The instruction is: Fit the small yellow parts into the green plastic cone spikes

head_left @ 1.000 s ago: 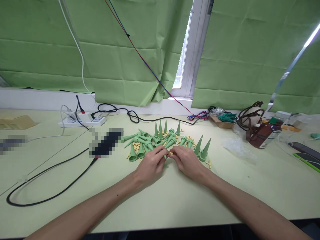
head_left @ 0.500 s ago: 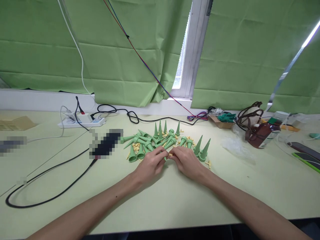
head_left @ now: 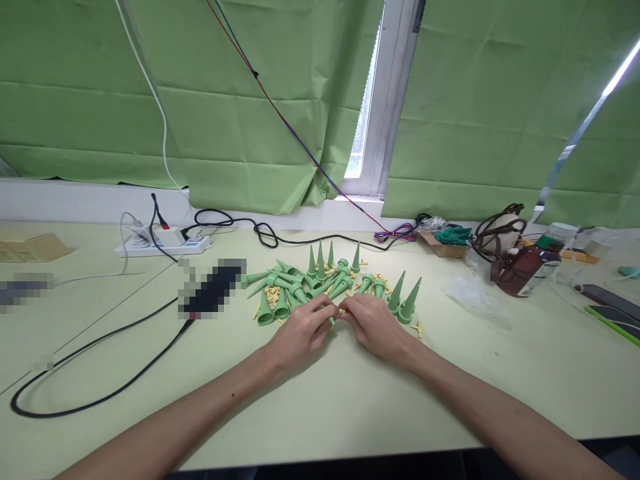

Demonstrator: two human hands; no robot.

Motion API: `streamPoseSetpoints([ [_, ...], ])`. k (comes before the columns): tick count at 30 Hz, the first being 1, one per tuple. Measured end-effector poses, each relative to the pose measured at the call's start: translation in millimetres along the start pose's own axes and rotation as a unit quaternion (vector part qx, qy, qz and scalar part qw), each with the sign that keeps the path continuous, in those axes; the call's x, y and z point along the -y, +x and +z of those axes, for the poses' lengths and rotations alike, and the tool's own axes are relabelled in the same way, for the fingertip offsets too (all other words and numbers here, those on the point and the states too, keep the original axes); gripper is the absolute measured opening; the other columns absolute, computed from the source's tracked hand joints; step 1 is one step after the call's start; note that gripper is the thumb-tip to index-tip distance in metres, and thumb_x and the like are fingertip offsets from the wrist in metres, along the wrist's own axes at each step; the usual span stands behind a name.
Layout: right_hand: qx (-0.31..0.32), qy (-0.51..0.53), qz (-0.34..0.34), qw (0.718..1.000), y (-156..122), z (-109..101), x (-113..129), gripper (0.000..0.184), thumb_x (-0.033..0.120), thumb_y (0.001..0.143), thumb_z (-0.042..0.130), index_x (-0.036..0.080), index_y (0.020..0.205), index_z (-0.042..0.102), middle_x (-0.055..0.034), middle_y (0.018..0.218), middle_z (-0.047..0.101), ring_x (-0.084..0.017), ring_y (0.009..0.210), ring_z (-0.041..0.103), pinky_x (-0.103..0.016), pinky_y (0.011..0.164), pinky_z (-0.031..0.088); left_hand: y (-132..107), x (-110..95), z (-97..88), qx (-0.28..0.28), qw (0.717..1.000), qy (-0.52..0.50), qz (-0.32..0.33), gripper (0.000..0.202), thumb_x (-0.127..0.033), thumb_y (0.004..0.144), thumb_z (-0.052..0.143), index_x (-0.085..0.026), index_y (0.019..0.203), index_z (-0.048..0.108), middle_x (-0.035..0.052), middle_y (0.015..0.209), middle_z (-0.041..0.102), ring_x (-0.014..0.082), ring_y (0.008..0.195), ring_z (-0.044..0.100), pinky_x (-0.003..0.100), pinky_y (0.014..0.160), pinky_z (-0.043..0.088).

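A heap of green plastic cone spikes (head_left: 300,283) lies on the pale green table (head_left: 350,393), mixed with small yellow pieces (head_left: 273,293). My left hand (head_left: 300,330) is closed around one green cone at the heap's near edge. My right hand (head_left: 375,323) meets it fingertip to fingertip, pinching a small yellow piece (head_left: 342,310) against that cone. Two cones (head_left: 406,300) stand upright just right of my right hand.
A black cable (head_left: 100,380) loops across the table's left side from a blurred dark device (head_left: 213,290). A white power strip (head_left: 165,241) sits at the back left. A brown bag (head_left: 505,250), a clear plastic bag (head_left: 473,293) and phones (head_left: 613,310) lie to the right.
Both hands stay pressed together at the same spot; only the fingers shift slightly. Nothing else moved.
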State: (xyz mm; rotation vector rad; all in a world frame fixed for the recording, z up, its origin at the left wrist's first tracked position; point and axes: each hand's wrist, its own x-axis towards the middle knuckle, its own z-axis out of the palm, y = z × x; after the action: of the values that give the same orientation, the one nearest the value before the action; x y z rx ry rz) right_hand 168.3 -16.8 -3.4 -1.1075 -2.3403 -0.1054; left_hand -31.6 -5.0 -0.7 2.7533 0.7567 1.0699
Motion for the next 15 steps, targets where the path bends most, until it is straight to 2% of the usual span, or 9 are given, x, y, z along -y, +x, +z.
streamPoseSetpoints([
  [6, 0.004, -0.015, -0.014, 1.000, 0.1, -0.5, 0.4, 0.020, 0.016, 0.099, 0.042, 0.017, 0.083, 0.054, -0.0053, 0.075, 0.059, -0.018, 0.068, 0.050, -0.029, 0.063, 0.032, -0.2, -0.3, -1.6, 0.015, 1.000, 0.006, 0.002, 0.022, -0.002, 0.087, 0.042, -0.018, 0.089, 0.057, 0.0071, 0.093, 0.059, 0.0130, 0.069, 0.057, 0.022, 0.060, 0.046],
  [15, 0.024, -0.035, -0.018, 0.999, 0.0, -1.1, 0.8, 0.020, 0.013, 0.098, 0.043, 0.017, 0.083, 0.056, -0.0060, 0.076, 0.060, -0.019, 0.070, 0.050, -0.029, 0.066, 0.033, 0.6, 0.3, -0.9, 0.019, 1.000, 0.011, 0.007, 0.021, -0.005, 0.089, 0.042, -0.018, 0.091, 0.059, 0.0068, 0.092, 0.060, 0.0139, 0.069, 0.059, 0.023, 0.060, 0.046],
])
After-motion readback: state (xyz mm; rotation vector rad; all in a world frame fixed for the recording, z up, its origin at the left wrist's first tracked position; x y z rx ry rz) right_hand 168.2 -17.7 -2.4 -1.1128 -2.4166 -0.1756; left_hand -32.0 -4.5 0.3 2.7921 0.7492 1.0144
